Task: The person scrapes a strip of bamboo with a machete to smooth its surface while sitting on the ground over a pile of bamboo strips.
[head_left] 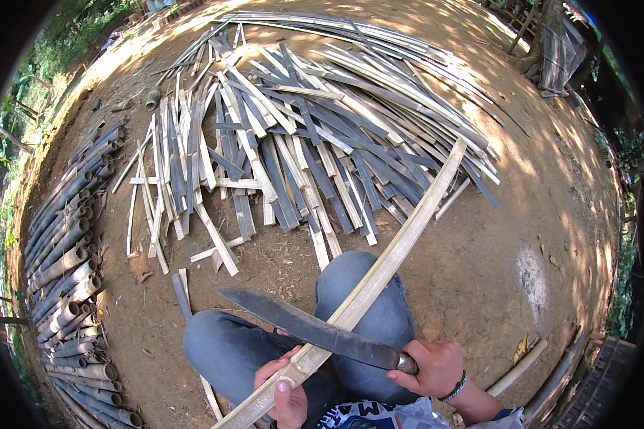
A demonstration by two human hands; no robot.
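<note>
My left hand (285, 390) grips the near end of a long pale bamboo slat (393, 257), which slants up and to the right over my knees in blue jeans (368, 286). My right hand (429, 368) is closed around the handle of a large dark machete (304, 325). Its blade lies across the slat just above my left thumb, with the tip pointing left. The slat's far end reaches the edge of the heap of split bamboo.
A wide heap of split bamboo strips (300, 136), pale and dark, covers the dirt ground ahead. Round bamboo poles (68, 272) are stacked along the left. More poles (544, 372) lie at the lower right. Bare earth (544, 236) lies to the right.
</note>
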